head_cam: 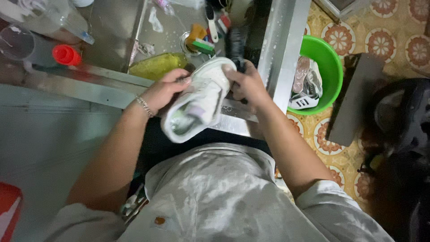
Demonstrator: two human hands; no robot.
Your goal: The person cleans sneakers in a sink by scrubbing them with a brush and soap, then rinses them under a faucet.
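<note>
I hold a white sneaker with both hands over the front edge of a steel sink. My left hand, with a bracelet at the wrist, grips the shoe's side near its opening. My right hand is wrapped around the toe end, thumb pressed on top. The shoe's opening faces me and its inside looks wet and greyish.
In the sink basin lie a yellow-green cloth, a sponge and brushes. A clear bottle with a red cap lies on the counter at left. A green basin holding other sneakers stands on the patterned tile floor at right, beside a dark board.
</note>
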